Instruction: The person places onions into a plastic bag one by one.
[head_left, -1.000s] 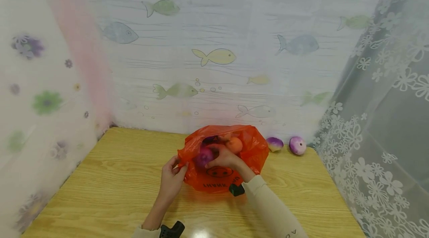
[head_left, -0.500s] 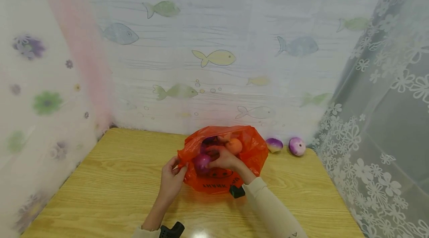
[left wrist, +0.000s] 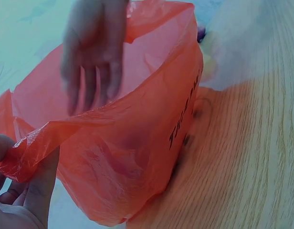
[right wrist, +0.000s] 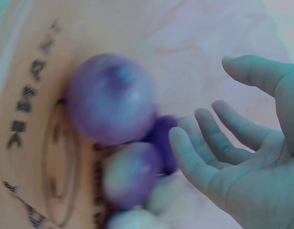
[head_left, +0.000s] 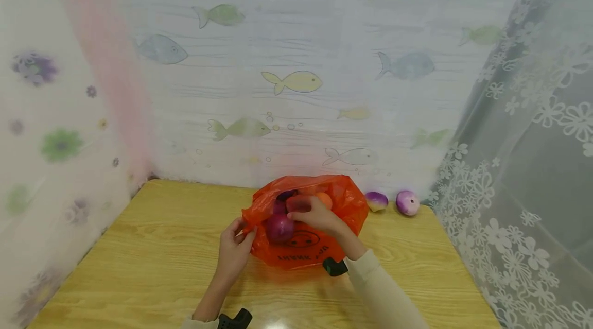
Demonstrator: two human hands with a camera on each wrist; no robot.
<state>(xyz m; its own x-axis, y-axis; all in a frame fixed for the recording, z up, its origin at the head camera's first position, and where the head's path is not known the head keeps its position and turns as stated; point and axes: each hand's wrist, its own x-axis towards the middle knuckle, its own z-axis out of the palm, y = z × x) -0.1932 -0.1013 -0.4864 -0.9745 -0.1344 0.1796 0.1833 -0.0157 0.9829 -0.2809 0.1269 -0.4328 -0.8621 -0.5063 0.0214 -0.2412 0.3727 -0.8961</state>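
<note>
A red plastic bag (head_left: 353,215) with THANK YOU lettering lies on its side, its mouth facing me. My left hand (head_left: 235,253) pinches the bag's left rim; the left wrist view shows the bunched plastic between thumb and fingers. My right hand (head_left: 321,217) is at the bag's mouth, fingers (right wrist: 194,160) loosely bent with nothing between them. Just left of it in the bag sits a round purple vegetable (head_left: 280,228), onion- or turnip-like, apart from the hand in the right wrist view. Behind it are smaller purple-and-pale pieces (right wrist: 132,176). An orange round item (head_left: 324,199) shows partly behind my right hand.
Right of the bag, near the table's back edge, lie a purple-and-cream piece (head_left: 377,201) and a round purple-and-white vegetable (head_left: 407,203). The wooden table (head_left: 162,246) meets a fish-print curtain (head_left: 296,128) behind and a lace-flower curtain (head_left: 523,164) at right.
My right hand has let go of the round purple vegetable and drawn back slightly to the right. The vegetable sits a little lower in the bag. My left hand keeps its pinch on the rim.
</note>
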